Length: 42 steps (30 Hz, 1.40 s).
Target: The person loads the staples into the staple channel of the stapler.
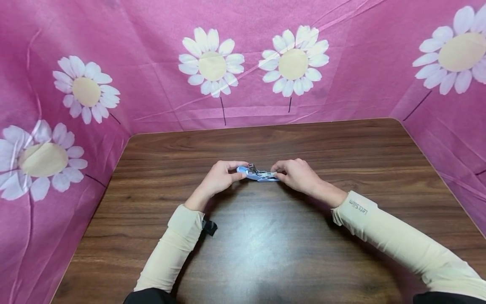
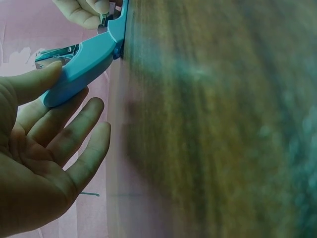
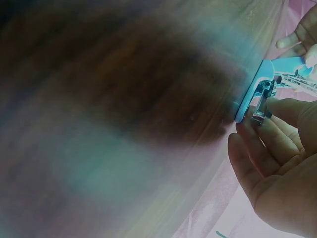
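A light blue stapler (image 1: 259, 177) is opened out, its metal parts showing on top, and spans the gap between both hands over the table. My left hand (image 1: 220, 176) pinches its rounded left end between thumb and index finger; in the left wrist view the other fingers spread below the blue cover (image 2: 88, 63). At the opposite end is my right hand (image 1: 299, 174). Seen from the right wrist, its thumb and fingers pinch the metal rail (image 3: 261, 105) beside the blue base (image 3: 247, 96), whose edge is close to the tabletop.
The brown wood-grain table (image 1: 262, 245) reaches back to a pink cloth (image 1: 152, 63) printed with white daisies, which hangs behind and along both sides. A black strap piece (image 1: 209, 227) sticks out at the left wrist below the pale sleeve (image 1: 171, 245).
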Tool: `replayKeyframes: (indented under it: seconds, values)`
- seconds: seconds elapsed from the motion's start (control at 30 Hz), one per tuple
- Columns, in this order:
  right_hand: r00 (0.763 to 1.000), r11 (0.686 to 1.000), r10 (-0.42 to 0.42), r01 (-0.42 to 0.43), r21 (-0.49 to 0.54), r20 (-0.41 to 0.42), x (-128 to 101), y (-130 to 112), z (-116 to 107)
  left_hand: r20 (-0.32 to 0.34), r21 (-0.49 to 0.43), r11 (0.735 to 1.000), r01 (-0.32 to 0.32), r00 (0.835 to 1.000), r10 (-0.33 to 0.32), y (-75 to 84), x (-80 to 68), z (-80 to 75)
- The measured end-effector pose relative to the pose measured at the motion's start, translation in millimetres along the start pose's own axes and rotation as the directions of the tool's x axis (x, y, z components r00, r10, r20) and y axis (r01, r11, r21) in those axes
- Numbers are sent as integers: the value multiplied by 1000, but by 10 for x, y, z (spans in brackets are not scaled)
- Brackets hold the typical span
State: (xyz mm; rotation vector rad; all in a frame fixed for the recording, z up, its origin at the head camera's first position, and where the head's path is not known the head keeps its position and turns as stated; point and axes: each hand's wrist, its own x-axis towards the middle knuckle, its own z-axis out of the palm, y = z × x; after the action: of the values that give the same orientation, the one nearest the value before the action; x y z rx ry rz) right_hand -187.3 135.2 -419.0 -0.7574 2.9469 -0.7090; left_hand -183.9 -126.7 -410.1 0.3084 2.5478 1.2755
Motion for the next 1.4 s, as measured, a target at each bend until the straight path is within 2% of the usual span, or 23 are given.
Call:
replayKeyframes:
  seconds: [0.83,1.17,1.4]
  values:
    - [1000,999,-21,21,-26,-4,-17,-10,2,0,-3,1000,-3,1000,3,-4,-1,-2]
    - [999,999,-41,41,-4,-12,-51,31,-4,6,-10,1000,-9,1000,9,1,0,-6]
    - [1000,999,-2,3,45,-22,-79,100,-8,10,-22,1000,-16,1000,17,8,-3,-8]
